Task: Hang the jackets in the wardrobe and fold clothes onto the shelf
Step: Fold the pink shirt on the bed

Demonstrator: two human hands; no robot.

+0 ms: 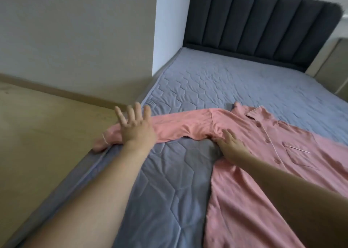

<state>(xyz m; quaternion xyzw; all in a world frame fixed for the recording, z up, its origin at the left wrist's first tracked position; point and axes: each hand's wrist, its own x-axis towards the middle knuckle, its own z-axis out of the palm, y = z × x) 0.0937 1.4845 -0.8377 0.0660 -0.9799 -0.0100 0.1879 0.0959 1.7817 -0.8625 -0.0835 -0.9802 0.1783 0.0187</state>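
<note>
A pink button-up pyjama shirt (263, 153) lies face up on the grey quilted bed (226, 81), collar toward the headboard. One long sleeve (178, 125) stretches left to the mattress edge, its cuff hanging slightly over. My left hand (134, 129) hovers or rests over that sleeve near the cuff, fingers spread and straight. My right hand (230, 144) lies flat on the shirt at the armpit, fingers straight. The shirt's right side runs out of view.
A dark padded headboard (263, 27) stands at the far end. A pale wall corner (154, 31) borders the bed's left side, with wooden floor (41, 131) beside it. A beige bedside unit (331, 59) sits at the far right.
</note>
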